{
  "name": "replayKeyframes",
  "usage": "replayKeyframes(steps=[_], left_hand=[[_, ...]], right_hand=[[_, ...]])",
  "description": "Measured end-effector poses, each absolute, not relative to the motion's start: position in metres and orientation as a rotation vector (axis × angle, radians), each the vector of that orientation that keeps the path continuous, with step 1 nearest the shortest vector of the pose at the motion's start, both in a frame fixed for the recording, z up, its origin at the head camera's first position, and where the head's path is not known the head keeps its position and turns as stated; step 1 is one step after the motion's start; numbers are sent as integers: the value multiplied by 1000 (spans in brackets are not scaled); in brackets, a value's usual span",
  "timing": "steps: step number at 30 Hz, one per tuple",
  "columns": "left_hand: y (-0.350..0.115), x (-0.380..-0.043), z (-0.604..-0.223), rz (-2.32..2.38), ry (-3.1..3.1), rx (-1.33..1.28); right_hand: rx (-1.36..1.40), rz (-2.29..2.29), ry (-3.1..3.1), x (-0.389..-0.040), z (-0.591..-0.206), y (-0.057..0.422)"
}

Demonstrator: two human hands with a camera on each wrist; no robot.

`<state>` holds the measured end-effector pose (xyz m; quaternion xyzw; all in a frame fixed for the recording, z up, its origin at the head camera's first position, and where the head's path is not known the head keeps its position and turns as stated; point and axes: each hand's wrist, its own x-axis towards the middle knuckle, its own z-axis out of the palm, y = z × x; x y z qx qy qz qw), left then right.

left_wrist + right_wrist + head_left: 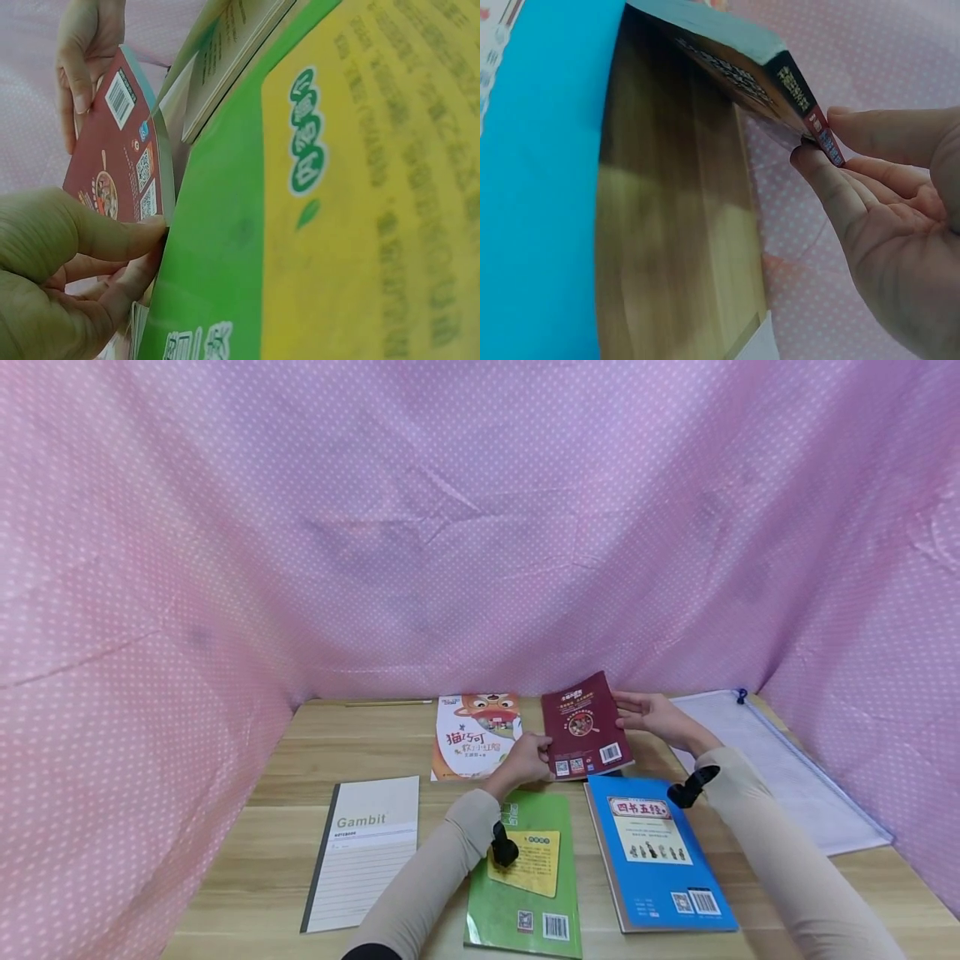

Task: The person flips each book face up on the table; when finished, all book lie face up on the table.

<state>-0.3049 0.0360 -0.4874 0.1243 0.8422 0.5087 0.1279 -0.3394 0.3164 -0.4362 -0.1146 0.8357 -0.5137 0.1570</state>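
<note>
A maroon paperback book is tilted up off the table at the back, its barcode side facing me. My left hand pinches its lower left corner; in the left wrist view the thumb lies on the cover, fingers beneath. At the opposite side, my right hand grips the spine edge between thumb and fingers. The right wrist view shows the book's spine and a shadowed underside over bare wood. Under my left forearm lies a green book with a yellow panel. A blue book lies just in front of the maroon one.
A white picture book lies at the back, left of the maroon one. A Gambit notebook is at the left. To the right a flat white zip pouch lies beyond my right forearm. Pink dotted cloth hangs around the table.
</note>
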Motion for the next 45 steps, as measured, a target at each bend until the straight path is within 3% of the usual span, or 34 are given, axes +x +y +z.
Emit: replayKeyframes(steps=[30,45], left_hand=[[32,-305,-484,1471,2375,326],[29,-310,-484,1559,2263,318]], right_hand=[[-524,-1516,2376,-338,-406,287],[-477,-1568,2324,-337,-400,269]])
